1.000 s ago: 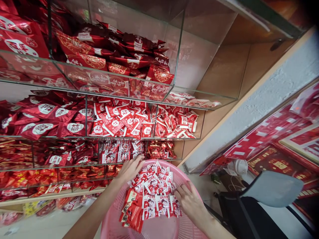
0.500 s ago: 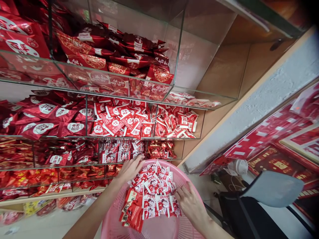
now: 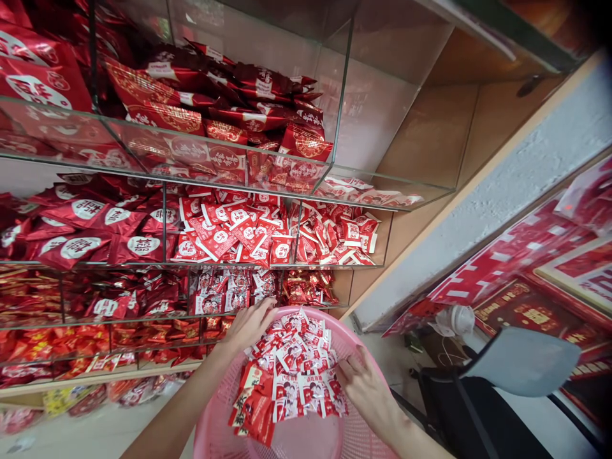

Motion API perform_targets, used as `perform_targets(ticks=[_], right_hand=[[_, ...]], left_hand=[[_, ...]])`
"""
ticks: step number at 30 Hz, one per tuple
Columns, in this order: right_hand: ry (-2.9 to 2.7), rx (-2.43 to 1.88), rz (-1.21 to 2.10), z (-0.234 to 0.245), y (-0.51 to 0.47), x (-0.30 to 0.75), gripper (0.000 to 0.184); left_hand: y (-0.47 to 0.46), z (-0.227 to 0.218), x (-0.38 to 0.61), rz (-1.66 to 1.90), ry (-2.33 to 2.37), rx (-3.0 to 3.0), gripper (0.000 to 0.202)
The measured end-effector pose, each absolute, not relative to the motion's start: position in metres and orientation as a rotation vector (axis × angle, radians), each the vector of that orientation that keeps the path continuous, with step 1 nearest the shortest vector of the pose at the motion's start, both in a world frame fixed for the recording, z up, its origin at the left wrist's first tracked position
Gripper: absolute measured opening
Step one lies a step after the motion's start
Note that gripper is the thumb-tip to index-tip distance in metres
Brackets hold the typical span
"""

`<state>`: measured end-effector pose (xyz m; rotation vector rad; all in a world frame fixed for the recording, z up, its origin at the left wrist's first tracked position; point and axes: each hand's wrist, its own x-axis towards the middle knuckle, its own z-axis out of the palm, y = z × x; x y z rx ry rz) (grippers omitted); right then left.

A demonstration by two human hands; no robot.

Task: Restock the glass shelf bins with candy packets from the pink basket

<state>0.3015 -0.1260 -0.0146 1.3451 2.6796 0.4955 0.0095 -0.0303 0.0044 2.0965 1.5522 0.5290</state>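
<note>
Pink basket of packets, left hand at rim, right hand beside packets, fingers bent, either hand's grasp unclear

Soft light glints on foil packets; upper-right corner black.

One pink basket, two grips, one chair; packets beyond counting.

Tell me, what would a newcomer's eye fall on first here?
Probably the pink plastic basket at bottom centre, holding red-and-white packets, with the left hand at its upper-left rim and the right hand at its right side. Next, perhaps, the glass-partitioned shelves behind it, crowded with red packets. A grey chair backrest stands out at lower right.
</note>
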Motion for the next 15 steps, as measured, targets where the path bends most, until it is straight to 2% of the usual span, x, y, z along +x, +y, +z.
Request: perform_targets(ticks=[6,15], right_hand=[[2.62,1.378,0.557,-0.0135,-0.1241,0.3022,0.034],[2.63,1.475,0.531,-0.0161,-0.1247,0.298,0.033]], left_hand=[[-0.0297,0.003,0.0097,0.527,1.557,2.091,0.041],[-0.0319,0.0067,0.0104,0.532,1.538,2.118,0.04]])
